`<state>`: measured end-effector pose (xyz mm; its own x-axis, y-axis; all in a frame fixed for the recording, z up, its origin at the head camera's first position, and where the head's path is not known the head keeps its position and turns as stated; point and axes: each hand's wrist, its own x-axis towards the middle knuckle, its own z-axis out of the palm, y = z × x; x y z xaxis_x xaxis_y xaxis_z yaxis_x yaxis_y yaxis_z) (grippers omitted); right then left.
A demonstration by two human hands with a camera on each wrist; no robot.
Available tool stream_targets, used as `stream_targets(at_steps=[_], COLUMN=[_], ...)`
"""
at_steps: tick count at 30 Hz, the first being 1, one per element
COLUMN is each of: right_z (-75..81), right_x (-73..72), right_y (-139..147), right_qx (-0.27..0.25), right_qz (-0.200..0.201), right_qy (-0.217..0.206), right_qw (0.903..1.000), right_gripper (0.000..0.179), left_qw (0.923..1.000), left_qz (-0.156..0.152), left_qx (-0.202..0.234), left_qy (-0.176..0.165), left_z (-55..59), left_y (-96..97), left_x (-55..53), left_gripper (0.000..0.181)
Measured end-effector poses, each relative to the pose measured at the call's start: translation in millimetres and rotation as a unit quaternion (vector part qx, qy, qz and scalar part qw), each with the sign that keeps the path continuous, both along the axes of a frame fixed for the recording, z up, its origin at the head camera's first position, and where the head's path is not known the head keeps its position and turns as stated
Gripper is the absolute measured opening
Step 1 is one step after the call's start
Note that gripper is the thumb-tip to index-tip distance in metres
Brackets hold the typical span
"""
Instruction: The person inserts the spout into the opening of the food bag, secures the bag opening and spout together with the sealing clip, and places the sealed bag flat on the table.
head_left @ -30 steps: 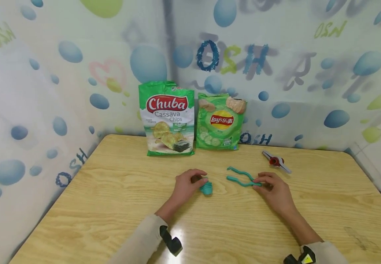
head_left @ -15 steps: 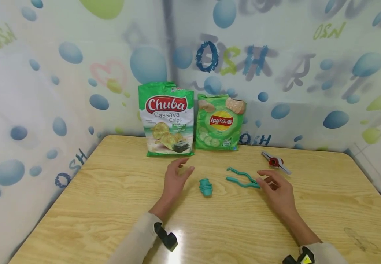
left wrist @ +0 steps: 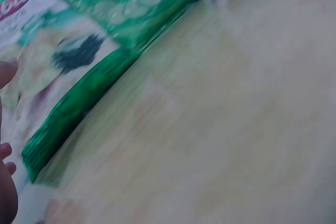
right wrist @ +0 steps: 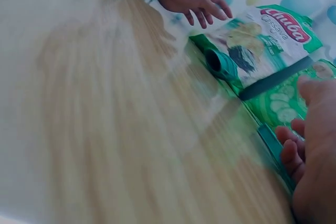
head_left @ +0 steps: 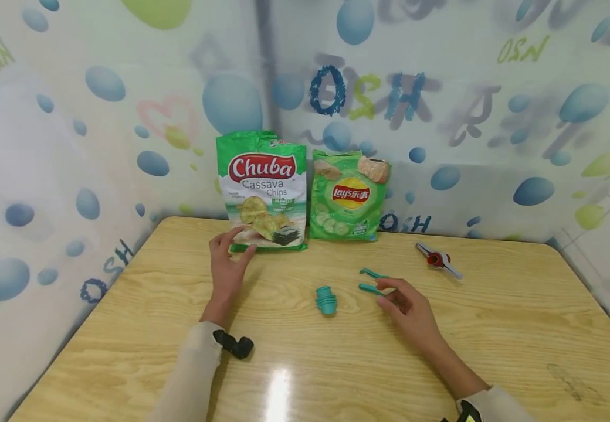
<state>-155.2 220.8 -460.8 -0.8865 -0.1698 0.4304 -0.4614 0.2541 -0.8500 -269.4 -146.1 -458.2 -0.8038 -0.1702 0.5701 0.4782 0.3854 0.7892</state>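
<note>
"See the left hand (head_left: pixel 226 264)?"

"Spread wide beside a shiny green-and-white chip bag (head_left: pixel 264 193), near the far edge of the surface (head_left: pixel 495 328)."

"And the right hand (head_left: pixel 409 310)?"

"Loosely bent near thin teal tongs (head_left: pixel 369 288), farther from that edge."

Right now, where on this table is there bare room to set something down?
Bare patches on the table: left of the left hand; the near middle, between the left sleeve and right sleeve; and right of the right hand and red-and-grey tool. It's crowded at the back, by the Chuba bag and Lay's bag, and around the teal tongs and ridged teal piece.
</note>
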Motion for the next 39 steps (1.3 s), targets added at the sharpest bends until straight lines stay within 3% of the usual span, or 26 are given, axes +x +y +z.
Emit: stream_targets(at_steps=[5,8,16,23,33,39], right_z=[17.8,25.1,27.1,27.2,31.8,30.8], right_x=[5.0,6.6,1.8,-6.0,-14.1,-17.2], right_y=[-18.8,-28.4,-40.6,-50.8,-59.7,-63.1], right_qx=[0.024,0.028,0.049,0.082,0.094,0.104], right_qz=[0.008,0.019,0.02,0.057,0.09,0.091], right_qy=[-0.01,-0.017,-0.034,-0.033,-0.037,-0.043], right_qw=[0.9996,0.9993,0.998,0.9944,0.9908,0.9895], right_gripper=[0.033,0.034,0.03,0.035,0.037,0.039], left_qw=[0.9998,0.9998,0.9944,0.9897,0.9848,0.9835], left_qz=[0.017,-0.007,-0.093,-0.124,-0.166,-0.172], left_qx=[0.002,-0.007,-0.01,-0.01,0.014,-0.005], left_qy=[-0.006,-0.018,-0.051,-0.071,-0.047,-0.056], left_z=[2.6,4.0,7.4,26.3,28.1,28.8], left_y=[-17.3,-24.2,-27.2,-28.9,-25.2,-24.7], left_x=[-16.4,-23.2,-41.8,-34.1,-39.7,-41.0], left_gripper=[0.045,0.047,0.05,0.047,0.04,0.039])
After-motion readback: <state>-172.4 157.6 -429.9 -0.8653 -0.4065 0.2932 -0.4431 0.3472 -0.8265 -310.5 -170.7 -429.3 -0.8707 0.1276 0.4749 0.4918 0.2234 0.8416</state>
